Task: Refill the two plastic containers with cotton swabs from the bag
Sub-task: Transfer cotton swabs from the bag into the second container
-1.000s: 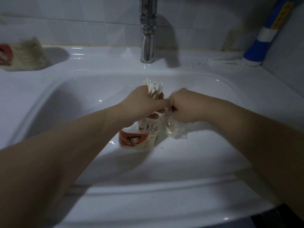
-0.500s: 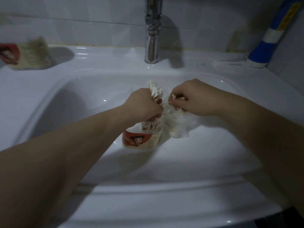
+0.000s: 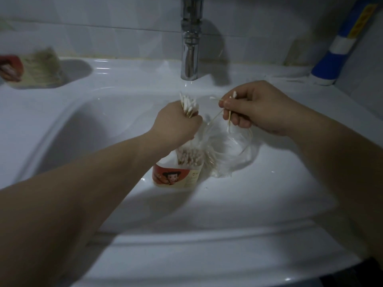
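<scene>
The left hand (image 3: 178, 123) grips an upright swab bundle (image 3: 188, 104); the right hand (image 3: 256, 108) pinches several slanted swabs (image 3: 216, 117).

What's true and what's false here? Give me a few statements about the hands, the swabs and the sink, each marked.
1. The left hand grips a bundle of cotton swabs. True.
2. The right hand is empty. False: it pinches a few loose swabs.
3. The cartoon-label container stands up on the ledge by the faucet. False: it stands down in the sink basin, beside the clear bag.
4. A second container holding swabs sits on the ledge at the far left. True, though it is blurred.
</scene>
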A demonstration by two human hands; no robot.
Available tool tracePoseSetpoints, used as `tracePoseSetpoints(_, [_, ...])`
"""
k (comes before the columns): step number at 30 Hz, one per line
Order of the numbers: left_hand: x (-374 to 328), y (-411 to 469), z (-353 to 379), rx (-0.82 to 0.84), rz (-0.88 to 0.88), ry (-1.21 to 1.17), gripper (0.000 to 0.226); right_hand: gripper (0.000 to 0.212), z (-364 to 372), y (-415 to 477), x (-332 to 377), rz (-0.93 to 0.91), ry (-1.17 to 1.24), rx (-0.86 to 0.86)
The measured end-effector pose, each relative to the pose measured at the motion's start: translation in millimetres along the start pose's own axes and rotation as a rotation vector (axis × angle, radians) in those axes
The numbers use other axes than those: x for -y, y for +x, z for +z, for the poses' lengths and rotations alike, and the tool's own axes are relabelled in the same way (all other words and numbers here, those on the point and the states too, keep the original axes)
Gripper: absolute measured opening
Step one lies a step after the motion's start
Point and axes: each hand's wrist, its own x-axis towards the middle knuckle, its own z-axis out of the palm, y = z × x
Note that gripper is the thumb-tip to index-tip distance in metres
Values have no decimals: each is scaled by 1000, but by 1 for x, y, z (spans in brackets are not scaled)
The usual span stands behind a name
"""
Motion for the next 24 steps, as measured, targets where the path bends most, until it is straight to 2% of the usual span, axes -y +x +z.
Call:
tracePoseSetpoints(3, [-6,-3,0,-51,139,-128,34,14,1,2,-3,-6,34,19])
tracePoseSetpoints(4, [-8,-5,0,4,168,-185,34,14,2,2,-4,-9,44,21])
tracePoseSetpoints(7, [-8,-12,1,302,248,-306,11,14,10,5,-7,-17,82,15])
tracePoseSetpoints(8, [-7,-13,3,359,254,-316,10,14,13,5,-8,-20,89,22])
tracePoseSetpoints(11, [-5,-10,5,343,195,-328,20,15,18,6,-11,-25,70,37])
tracePoseSetpoints(14, [-6,-9,2,340,160,-304,19,14,20,6,-10,-26,31,21])
tracePoseSetpoints(19, [-8,-10,0,347,108,-360,19,13,15,9,-9,-25,-91,-104])
tracePoseSetpoints(24, [-10,-8,0,373,59,-374,13,12,13,9,-8,-36,-18,-187])
